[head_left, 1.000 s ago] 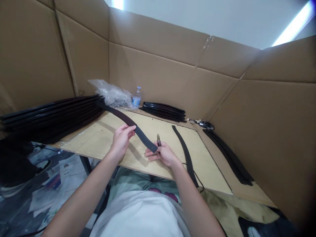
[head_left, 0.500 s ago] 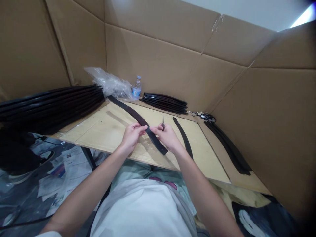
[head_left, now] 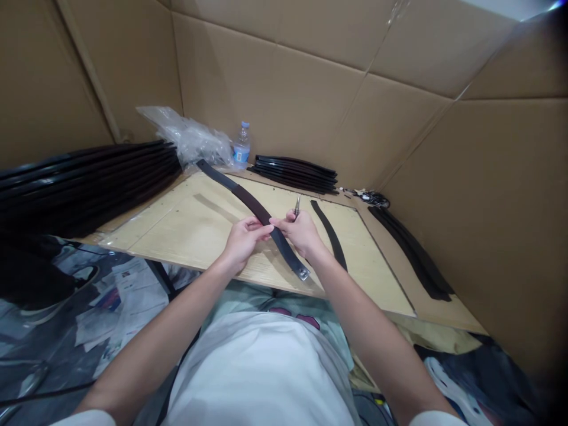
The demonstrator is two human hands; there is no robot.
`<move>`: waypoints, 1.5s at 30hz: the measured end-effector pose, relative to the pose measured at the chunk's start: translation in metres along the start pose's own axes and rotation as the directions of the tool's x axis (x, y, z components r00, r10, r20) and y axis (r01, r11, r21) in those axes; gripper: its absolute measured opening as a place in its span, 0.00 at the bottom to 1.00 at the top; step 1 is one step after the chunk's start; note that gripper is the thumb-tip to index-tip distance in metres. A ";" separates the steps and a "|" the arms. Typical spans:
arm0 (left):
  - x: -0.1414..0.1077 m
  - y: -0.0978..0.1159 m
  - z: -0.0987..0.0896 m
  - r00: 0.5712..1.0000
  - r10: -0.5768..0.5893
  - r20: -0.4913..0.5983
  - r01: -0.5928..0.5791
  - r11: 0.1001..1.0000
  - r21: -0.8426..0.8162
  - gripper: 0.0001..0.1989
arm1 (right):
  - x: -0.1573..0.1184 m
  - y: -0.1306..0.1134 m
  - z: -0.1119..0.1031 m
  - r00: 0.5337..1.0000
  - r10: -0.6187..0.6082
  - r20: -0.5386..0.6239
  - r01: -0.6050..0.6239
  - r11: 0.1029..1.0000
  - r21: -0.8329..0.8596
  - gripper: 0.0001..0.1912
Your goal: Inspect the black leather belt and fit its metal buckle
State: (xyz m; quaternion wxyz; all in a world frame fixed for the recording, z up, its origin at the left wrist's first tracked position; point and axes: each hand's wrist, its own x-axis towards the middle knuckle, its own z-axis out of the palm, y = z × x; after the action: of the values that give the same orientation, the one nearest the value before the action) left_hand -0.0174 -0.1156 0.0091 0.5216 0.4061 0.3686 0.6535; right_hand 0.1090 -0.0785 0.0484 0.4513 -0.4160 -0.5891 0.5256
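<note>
A long, curved black strip (head_left: 251,202) with a dark brown middle section slants over the board, held above it. My left hand (head_left: 241,244) pinches it between thumb and fingers near its middle. Right beside that, the thumb and finger of my right hand (head_left: 305,235) pinch the same strip. A small, pointed metal tool (head_left: 297,203) sticks up from my right hand's curled fingers; its kind is too small to make out. The strip's near end looks shiny, with a small hole. Another curved black strip (head_left: 329,232) lies on the board, right of my right hand.
The pale wooden board (head_left: 164,220) lies on the table. A big bundle of black strips (head_left: 89,183), a clear plastic bag (head_left: 195,142), a water bottle (head_left: 241,148) and a stack of strips (head_left: 295,174) line the back and left. More strips (head_left: 406,251) lie right; cardboard walls (head_left: 266,77) surround the table.
The strip has turned about its length, so its brown section and shiny near end show more clearly. My right thumb has moved onto the strip beside the left. The view has tilted slightly downward.
</note>
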 end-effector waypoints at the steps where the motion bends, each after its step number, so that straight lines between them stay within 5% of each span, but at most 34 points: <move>1: 0.000 0.001 0.000 1.000 0.001 0.012 -0.001 1.000 0.015 0.13 | 0.000 -0.001 0.000 1.000 -0.025 -0.007 0.024 0.999 -0.038 0.27; 8: -0.004 0.022 -0.011 0.968 -0.182 0.171 0.105 0.918 0.383 0.18 | 0.004 -0.006 -0.014 0.994 -0.091 0.062 0.104 0.962 -0.251 0.23; 11: -0.007 0.035 -0.016 0.966 -0.017 0.259 -0.131 0.829 0.543 0.16 | 0.007 -0.007 -0.024 0.986 -0.074 0.152 0.113 0.957 -0.266 0.24; 14: -0.004 0.041 -0.021 0.873 0.266 0.408 -0.484 0.569 0.665 0.16 | 0.007 -0.006 -0.027 0.979 -0.041 0.201 0.099 0.953 -0.287 0.24; 16: -0.001 0.038 -0.024 0.785 0.324 0.527 -0.617 0.352 0.703 0.17 | 0.006 -0.004 -0.027 0.972 -0.014 0.234 0.085 0.952 -0.295 0.24; 19: 0.003 0.030 -0.026 0.736 0.275 0.618 -0.666 0.137 0.733 0.18 | 0.004 0.002 -0.026 0.960 0.034 0.278 0.051 0.955 -0.292 0.23; 22: 0.003 0.023 -0.026 0.731 0.227 0.644 -0.667 0.039 0.744 0.18 | 0.003 0.008 -0.028 0.955 0.053 0.292 0.032 0.959 -0.280 0.24; 30: 0.000 0.017 -0.027 0.711 0.080 0.699 -0.702 0.022 0.711 0.12 | -0.001 0.012 -0.028 0.923 0.047 0.381 0.053 0.967 -0.248 0.23; 40: -0.004 0.017 -0.028 0.675 0.037 0.737 -0.738 0.037 0.674 0.13 | -0.004 0.023 -0.031 0.904 0.025 0.427 0.110 0.951 -0.290 0.19; 45: -0.004 0.017 -0.029 0.687 0.034 0.726 -0.727 0.067 0.684 0.14 | -0.010 0.016 -0.037 0.953 -0.109 0.283 0.262 0.766 -0.587 0.14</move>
State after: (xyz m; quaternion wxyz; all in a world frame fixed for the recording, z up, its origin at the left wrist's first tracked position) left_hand -0.0501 -0.1239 0.0129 0.0181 0.8845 0.3962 0.2457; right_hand 0.1478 -0.0778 0.0330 0.2681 -0.4156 -0.8153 0.3012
